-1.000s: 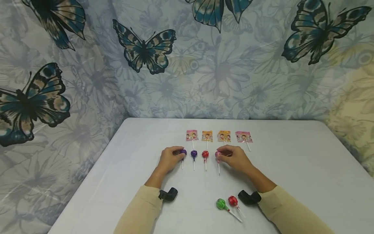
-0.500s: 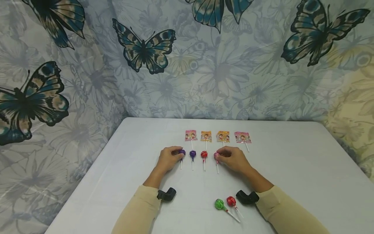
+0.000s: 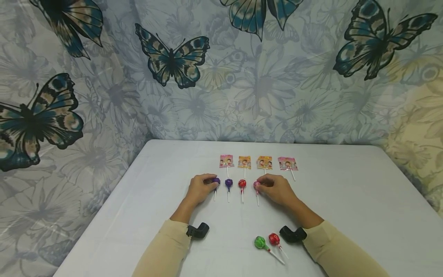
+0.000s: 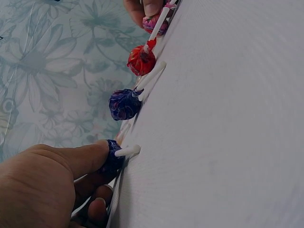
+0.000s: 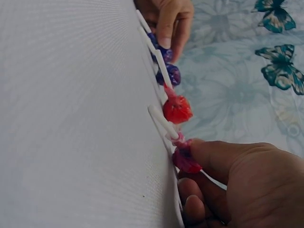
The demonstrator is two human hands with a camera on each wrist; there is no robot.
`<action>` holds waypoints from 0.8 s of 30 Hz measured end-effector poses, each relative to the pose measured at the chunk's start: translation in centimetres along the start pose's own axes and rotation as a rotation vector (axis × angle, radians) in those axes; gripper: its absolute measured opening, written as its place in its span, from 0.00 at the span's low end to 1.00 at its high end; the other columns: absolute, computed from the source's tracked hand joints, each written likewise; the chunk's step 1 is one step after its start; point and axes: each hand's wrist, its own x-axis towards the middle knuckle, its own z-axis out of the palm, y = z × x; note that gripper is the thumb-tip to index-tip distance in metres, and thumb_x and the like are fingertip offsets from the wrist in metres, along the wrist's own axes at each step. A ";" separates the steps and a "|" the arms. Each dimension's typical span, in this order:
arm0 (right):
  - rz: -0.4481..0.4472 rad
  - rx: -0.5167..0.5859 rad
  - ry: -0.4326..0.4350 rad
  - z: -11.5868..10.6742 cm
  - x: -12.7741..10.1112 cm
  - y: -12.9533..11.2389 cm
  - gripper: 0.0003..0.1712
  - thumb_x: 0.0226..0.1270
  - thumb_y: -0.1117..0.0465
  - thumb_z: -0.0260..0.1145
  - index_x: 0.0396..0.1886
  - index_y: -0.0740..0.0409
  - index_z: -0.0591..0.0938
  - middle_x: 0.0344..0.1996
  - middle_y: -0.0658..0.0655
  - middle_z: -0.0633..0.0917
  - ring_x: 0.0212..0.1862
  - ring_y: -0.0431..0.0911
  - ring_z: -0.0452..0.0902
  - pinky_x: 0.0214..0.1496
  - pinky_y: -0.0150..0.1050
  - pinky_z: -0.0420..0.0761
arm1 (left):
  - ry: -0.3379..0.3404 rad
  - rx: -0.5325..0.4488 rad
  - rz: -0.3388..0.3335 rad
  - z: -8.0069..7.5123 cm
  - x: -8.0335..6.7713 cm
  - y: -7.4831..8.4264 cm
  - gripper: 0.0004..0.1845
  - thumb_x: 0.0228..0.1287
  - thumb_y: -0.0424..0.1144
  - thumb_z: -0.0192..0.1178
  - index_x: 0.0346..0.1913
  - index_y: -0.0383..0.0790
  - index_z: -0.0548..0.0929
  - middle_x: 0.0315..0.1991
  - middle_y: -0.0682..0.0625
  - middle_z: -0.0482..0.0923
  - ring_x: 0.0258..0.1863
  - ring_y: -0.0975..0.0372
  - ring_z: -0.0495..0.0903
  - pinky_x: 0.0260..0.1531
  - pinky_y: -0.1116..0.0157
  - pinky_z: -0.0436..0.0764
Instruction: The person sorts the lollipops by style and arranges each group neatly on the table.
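Observation:
My left hand [image 3: 200, 188] pinches the head of a purple lollipop [image 4: 113, 159] at the left end of a row on the table. At the row's right end, a pink lollipop [image 5: 185, 156] is held between the thumb and fingers of my right hand [image 3: 277, 187]. Between the hands lie a second purple lollipop [image 3: 228, 183] and a red lollipop [image 3: 242, 184], both untouched. All these sticks point toward me. The heads of the two held lollipops are partly covered by fingers.
Behind the row lie flat-wrapped lollipops, two with pink wrappers [image 3: 226, 161] and two with orange wrappers [image 3: 244, 162]. Nearer me, by the right wrist, lie a green lollipop [image 3: 260, 242] and another red lollipop [image 3: 274, 239]. A butterfly-printed cloth [image 3: 221, 115] hangs beyond the white table [image 3: 346, 192].
Both hands stay at the ends of the row, still pinching the same lollipops. The head view shifts slightly; no lollipop clearly changes place.

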 end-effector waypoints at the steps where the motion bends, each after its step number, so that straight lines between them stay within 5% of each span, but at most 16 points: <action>1: -0.002 -0.002 -0.001 0.0 0.0 0.0 0.11 0.59 0.56 0.73 0.40 0.56 0.86 0.30 0.48 0.83 0.34 0.45 0.75 0.37 0.41 0.74 | -0.001 0.002 -0.001 0.0 0.0 0.0 0.14 0.59 0.35 0.69 0.49 0.40 0.86 0.38 0.50 0.82 0.40 0.57 0.79 0.45 0.57 0.77; 24: -0.066 -0.015 -0.044 -0.2 -0.1 -0.1 0.14 0.58 0.62 0.73 0.45 0.56 0.85 0.35 0.50 0.84 0.35 0.45 0.75 0.37 0.42 0.75 | -0.001 -0.012 0.008 0.0 0.0 0.0 0.14 0.59 0.34 0.68 0.49 0.39 0.86 0.37 0.51 0.82 0.39 0.59 0.78 0.42 0.58 0.77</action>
